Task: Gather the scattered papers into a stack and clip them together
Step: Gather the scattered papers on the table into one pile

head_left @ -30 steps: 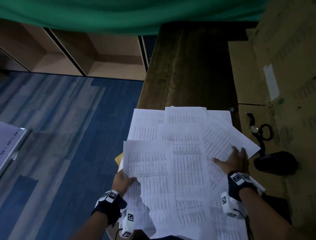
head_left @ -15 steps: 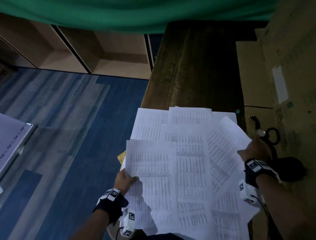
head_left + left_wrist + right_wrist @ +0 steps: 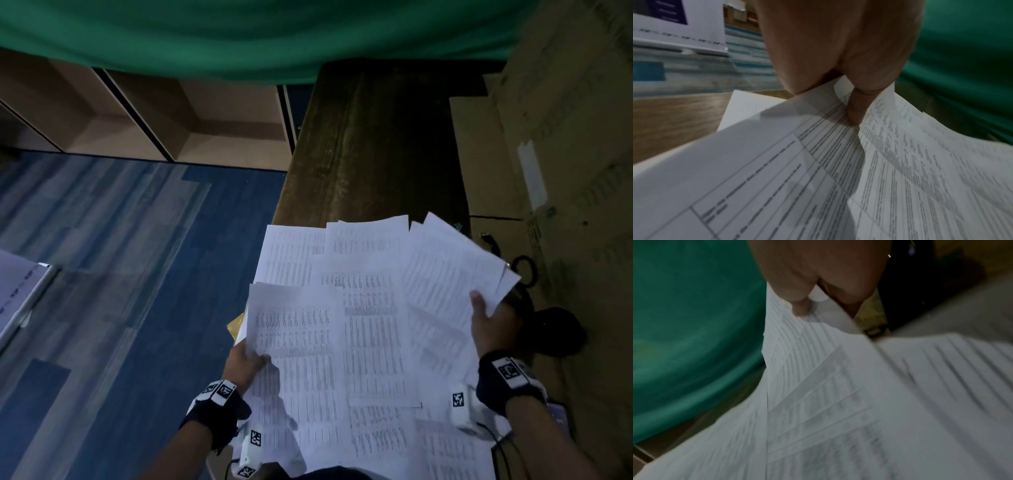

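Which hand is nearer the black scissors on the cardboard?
Right. The right hand grips the right edge of the white printed papers, just left of the black scissors. The left hand grips the papers' left edge, across the whole spread from them.

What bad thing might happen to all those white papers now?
The white printed papers are still fanned out unevenly, and some hang past the edge of the dark wooden table, so loose ones might slide to the blue floor. The right hand lifts several sheets by one edge, and the left hand pinches another, so they could crease.
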The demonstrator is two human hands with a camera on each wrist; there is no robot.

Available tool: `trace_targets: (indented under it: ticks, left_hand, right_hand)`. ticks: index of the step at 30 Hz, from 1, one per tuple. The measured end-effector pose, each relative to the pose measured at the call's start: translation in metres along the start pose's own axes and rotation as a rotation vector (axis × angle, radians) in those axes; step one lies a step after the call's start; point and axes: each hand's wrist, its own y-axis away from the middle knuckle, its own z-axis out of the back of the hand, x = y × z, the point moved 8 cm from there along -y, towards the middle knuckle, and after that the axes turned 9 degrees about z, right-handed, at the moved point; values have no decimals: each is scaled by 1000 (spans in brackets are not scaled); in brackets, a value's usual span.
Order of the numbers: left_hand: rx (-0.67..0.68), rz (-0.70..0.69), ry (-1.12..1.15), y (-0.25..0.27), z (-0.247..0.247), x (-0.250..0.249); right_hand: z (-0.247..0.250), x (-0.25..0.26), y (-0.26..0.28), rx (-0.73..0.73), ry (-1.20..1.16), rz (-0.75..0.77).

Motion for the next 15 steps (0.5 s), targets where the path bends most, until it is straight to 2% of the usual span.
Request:
trace_targets:
  ticks: [2,5,10,11,13,15]
  left_hand:
    - [-38,-47,-105,0,1,-7]
    - [-53,-102,-156,4,-1,-18]
    - [-47,-195,-167,9,-8,-30]
    - [-36,-193,-167,11,-9,-31]
    - [-6,-167,-145,14,-14,-32]
    - [34,-104,-32,17,-17,-31]
  right_hand:
    - [18,33,-10,-39,16,121]
    - [44,77,-17,-67,20,205]
    - [83,201,12,-205,-46,702]
    - [88,212,14,-210,-130,714]
    - [86,220,9,-143,-305,632]
    - [73,222,10,-64,-339,586]
